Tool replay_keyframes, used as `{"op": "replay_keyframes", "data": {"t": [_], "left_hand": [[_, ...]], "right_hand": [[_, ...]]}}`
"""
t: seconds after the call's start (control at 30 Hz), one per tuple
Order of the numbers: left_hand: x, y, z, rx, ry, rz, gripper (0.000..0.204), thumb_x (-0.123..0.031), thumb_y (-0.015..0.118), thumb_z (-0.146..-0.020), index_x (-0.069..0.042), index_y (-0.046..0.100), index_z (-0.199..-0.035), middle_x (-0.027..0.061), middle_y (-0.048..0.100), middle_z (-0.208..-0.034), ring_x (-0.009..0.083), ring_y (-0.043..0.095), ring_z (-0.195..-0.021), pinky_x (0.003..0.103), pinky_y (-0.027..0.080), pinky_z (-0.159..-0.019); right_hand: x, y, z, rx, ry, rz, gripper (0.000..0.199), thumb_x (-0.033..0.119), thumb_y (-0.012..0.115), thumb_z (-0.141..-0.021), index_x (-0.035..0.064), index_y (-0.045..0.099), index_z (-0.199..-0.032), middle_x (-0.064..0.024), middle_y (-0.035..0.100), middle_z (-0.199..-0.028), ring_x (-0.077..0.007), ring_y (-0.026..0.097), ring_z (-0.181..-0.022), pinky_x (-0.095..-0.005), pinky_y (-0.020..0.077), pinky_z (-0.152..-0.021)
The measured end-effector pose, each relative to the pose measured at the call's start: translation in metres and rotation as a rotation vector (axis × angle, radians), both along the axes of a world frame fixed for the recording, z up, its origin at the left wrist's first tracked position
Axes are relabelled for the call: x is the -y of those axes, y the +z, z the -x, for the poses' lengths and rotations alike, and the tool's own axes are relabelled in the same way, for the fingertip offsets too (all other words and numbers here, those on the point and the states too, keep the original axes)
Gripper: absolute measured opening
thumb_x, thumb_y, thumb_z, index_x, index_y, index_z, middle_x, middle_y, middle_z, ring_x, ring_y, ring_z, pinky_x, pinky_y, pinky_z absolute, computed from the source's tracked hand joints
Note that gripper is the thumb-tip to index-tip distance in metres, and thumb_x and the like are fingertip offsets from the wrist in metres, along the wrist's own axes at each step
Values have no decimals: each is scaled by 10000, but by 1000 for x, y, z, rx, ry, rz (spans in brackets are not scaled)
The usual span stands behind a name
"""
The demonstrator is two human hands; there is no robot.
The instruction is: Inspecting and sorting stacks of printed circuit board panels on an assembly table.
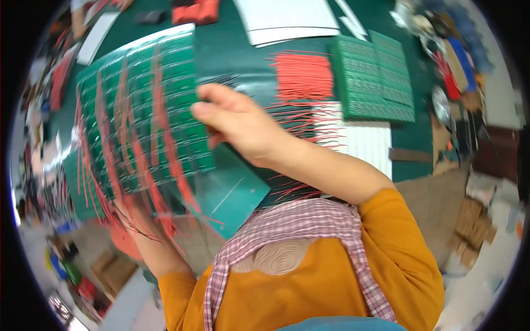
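Observation:
A large green circuit board panel (185,127) is tilted up off the table on the left, with rows of long red wires (144,160) trailing down across it. My left hand (128,203) is at its lower edge, fingers mostly hidden behind board and wires; the forearm runs up to it, and the panel appears held there. At the panel's right edge is my right hand (237,121), thumb and forefinger closed together. Whether they pinch the edge or something small is not clear. Some blur covers the panel.
On the green table lie a bundle of red wires (303,76), more dark-ended red wires (295,124), stacked green boards (372,80), a white perforated sheet (367,146) and white sheets (287,19). Tools and clutter (444,52) fill the right side. Another person's hand (122,4) shows at upper left.

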State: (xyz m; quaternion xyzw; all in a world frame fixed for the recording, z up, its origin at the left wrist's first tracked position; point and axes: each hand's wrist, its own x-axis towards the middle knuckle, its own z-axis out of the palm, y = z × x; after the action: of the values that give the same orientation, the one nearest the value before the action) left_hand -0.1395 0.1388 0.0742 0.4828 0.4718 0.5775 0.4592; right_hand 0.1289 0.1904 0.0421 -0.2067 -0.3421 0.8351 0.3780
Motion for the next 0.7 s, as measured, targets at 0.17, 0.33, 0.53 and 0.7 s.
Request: {"op": "replay_keyframes", "data": {"t": [0.17,0.33,0.53,0.7], "left_hand": [[-24,-14,1,307,-74,81,417,-243,407,-946,-16,414,-1296,133,488,-1278,232,516,-1118,371,424,-958],[-37,-15,-2,562,-45,184,380,-242,375,-958,-20,474,-1251,119,542,-1230,227,558,-1074,375,452,-934],[-64,-24,100,-305,151,159,359,-129,422,-912,20,475,-1235,146,547,-1209,235,553,-1080,386,485,-902],[-149,-49,244,967,-18,322,342,-24,427,-870,65,490,-1194,194,568,-1154,280,568,-1047,415,498,-891]], "right_hand": [[-17,0,-7,43,-94,-51,183,175,482,-928,34,480,-1045,22,488,-746,-76,494,-673,-241,458,-552],[-25,-2,-15,26,-130,-91,258,179,467,-935,0,451,-1120,-22,531,-808,-95,536,-736,-259,481,-580],[-40,2,-141,795,-485,-688,395,288,559,-884,25,495,-1171,-79,594,-936,-166,578,-837,-317,470,-760],[-89,-4,-319,1761,-982,-560,657,393,624,-810,-16,417,-1280,-181,485,-1277,-273,536,-1079,-371,403,-944]]}}
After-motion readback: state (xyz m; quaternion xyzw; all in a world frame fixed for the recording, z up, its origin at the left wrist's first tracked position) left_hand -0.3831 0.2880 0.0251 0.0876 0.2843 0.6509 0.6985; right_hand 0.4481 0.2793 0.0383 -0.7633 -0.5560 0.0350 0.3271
